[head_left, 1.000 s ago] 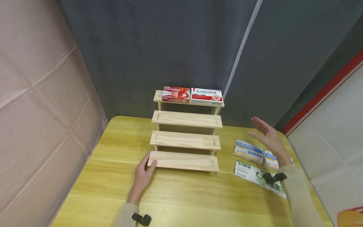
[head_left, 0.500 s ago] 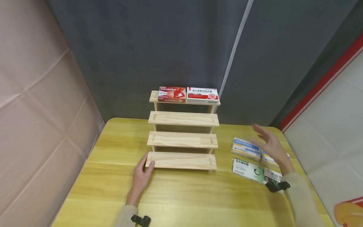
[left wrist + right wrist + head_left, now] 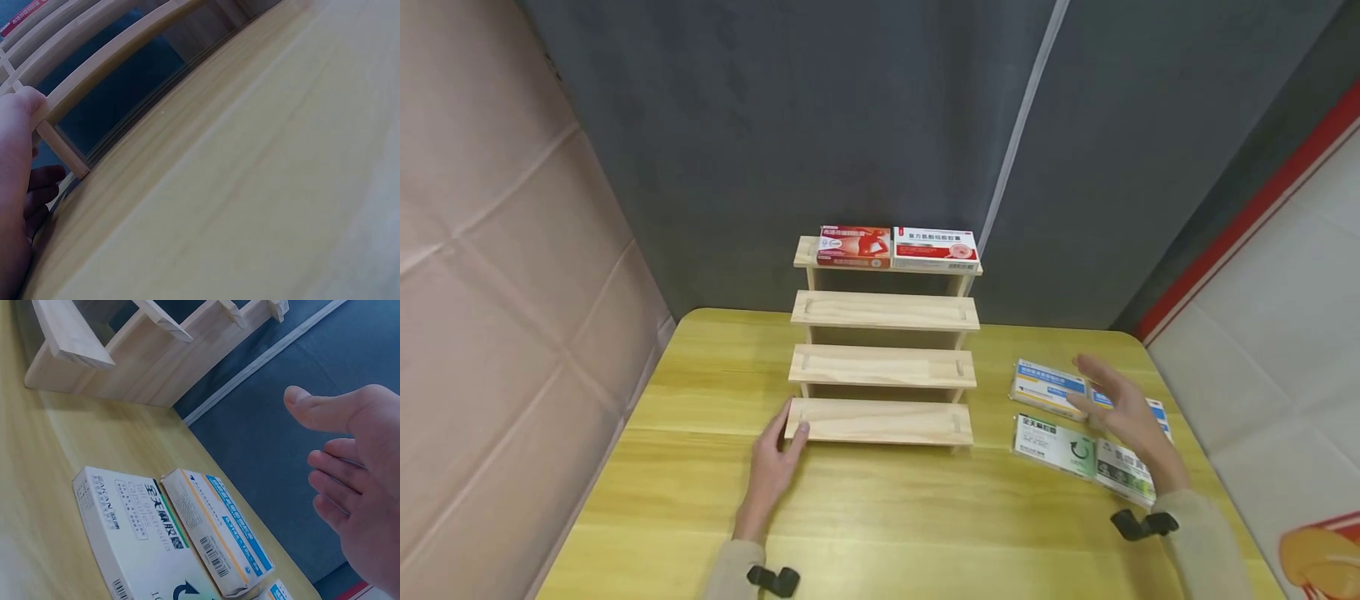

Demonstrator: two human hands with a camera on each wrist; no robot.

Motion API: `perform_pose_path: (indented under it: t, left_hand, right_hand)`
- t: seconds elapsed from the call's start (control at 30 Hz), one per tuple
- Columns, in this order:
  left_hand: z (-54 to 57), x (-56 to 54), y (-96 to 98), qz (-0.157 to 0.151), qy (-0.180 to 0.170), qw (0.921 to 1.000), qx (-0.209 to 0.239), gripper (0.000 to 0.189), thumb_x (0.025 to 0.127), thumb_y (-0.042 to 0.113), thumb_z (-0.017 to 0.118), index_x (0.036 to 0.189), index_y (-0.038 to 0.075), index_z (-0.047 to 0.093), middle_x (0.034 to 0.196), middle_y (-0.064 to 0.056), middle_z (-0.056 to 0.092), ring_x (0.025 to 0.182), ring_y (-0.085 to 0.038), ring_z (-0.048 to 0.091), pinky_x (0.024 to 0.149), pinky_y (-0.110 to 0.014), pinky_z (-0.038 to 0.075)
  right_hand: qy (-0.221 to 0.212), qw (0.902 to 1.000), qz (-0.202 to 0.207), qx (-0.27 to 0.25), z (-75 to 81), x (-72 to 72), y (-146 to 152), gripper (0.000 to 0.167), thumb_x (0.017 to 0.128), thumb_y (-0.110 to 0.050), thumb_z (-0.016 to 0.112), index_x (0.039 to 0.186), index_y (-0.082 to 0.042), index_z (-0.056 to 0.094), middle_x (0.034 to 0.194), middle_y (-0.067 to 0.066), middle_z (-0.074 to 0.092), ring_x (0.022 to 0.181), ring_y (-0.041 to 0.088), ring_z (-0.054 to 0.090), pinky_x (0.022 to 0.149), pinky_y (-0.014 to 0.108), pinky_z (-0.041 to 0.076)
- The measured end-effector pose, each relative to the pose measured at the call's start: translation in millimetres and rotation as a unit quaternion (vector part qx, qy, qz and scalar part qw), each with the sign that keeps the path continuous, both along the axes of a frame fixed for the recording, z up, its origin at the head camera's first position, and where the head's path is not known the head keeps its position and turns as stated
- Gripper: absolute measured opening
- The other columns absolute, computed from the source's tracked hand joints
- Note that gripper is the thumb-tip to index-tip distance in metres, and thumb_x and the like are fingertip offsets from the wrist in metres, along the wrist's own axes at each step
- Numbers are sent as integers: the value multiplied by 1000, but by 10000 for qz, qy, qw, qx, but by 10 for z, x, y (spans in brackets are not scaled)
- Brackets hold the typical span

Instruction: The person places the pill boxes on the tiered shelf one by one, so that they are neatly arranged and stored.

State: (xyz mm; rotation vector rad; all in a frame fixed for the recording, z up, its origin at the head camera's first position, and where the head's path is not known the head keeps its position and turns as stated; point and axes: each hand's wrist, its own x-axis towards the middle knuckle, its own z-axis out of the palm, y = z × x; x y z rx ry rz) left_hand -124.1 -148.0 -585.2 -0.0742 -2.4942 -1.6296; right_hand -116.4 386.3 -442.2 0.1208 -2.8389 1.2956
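Right hand [image 3: 1131, 417] dipped lower over the medicine boxes [image 3: 1051, 444] on the table [image 3: 970, 517] beside the wooden rack [image 3: 880, 367], fingers parted and empty, while the left hand [image 3: 773, 467] gripped the bottom step [image 3: 883, 421], apparently to keep the rack steady.

There is one wooden rack [image 3: 880, 367] of four steps [image 3: 884, 310] on one surface [image 3: 880, 517]. One red box [image 3: 853, 245], one red-and-white box [image 3: 935, 247], two blue-and-white boxes [image 3: 1048, 386] [image 3: 1157, 410] and two green-and-white boxes [image 3: 1052, 444] [image 3: 1122, 468] make six in all. Two beige sleeves [image 3: 733, 571] [image 3: 1206, 546] and two black wrist devices [image 3: 775, 581] [image 3: 1144, 526] also show.
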Motion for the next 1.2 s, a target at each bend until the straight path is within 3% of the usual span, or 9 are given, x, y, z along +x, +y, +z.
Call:
perform_pose_path:
  t: [0.07, 0.33, 0.57, 0.87, 1.2]
  left_hand:
    - [1, -1, 0, 4, 4, 10000, -31, 62, 103, 39, 58, 158, 16, 37, 159, -16, 42, 147, -41, 38, 124, -58, 29]
    - [5, -15, 2, 78, 58, 10000, -10, 62, 103, 37, 60, 156, 15, 39, 158, -15, 44, 146, -39, 40, 124, -57, 30]
    - [22, -1, 0, -3, 2, 10000, 25, 62, 103, 37, 59, 157, 15, 38, 158, -16, 43, 147, -41, 39, 124, -57, 29]
    - [22, -4, -1, 33, 11, 10000, 5, 62, 103, 38, 59, 157, 16, 38, 159, -16, 43, 147, -41, 39, 124, -57, 29]
    - [-4, -19, -2, 45, -33, 10000, -45, 62, 103, 41, 58, 157, 16, 38, 160, -13, 41, 148, -39, 38, 125, -56, 29]
  right_hand:
    - [-50, 10000, -10, -7, -17, 51, 2, 75, 99, -25, 68, 161, -11, 28, 160, 23, 38, 142, 51, 37, 107, 71, 35]
    - [-313, 9995, -66, -51, -88, 219, 31, 76, 98, -26, 69, 159, -6, 28, 159, 27, 37, 141, 58, 32, 104, 80, 32]
    - [-397, 9990, -97, 196, -193, 329, 62, 79, 94, -27, 74, 157, -2, 32, 156, 27, 41, 140, 54, 36, 106, 73, 36]
    - [-533, 9984, -160, 140, -307, 455, 83, 84, 90, -25, 79, 156, -1, 32, 153, 29, 43, 137, 57, 37, 103, 77, 37]
    - [-254, 9979, -221, 548, -455, 508, 79, 81, 88, -26, 81, 151, 2, 39, 148, 28, 50, 133, 50, 44, 102, 71, 40]
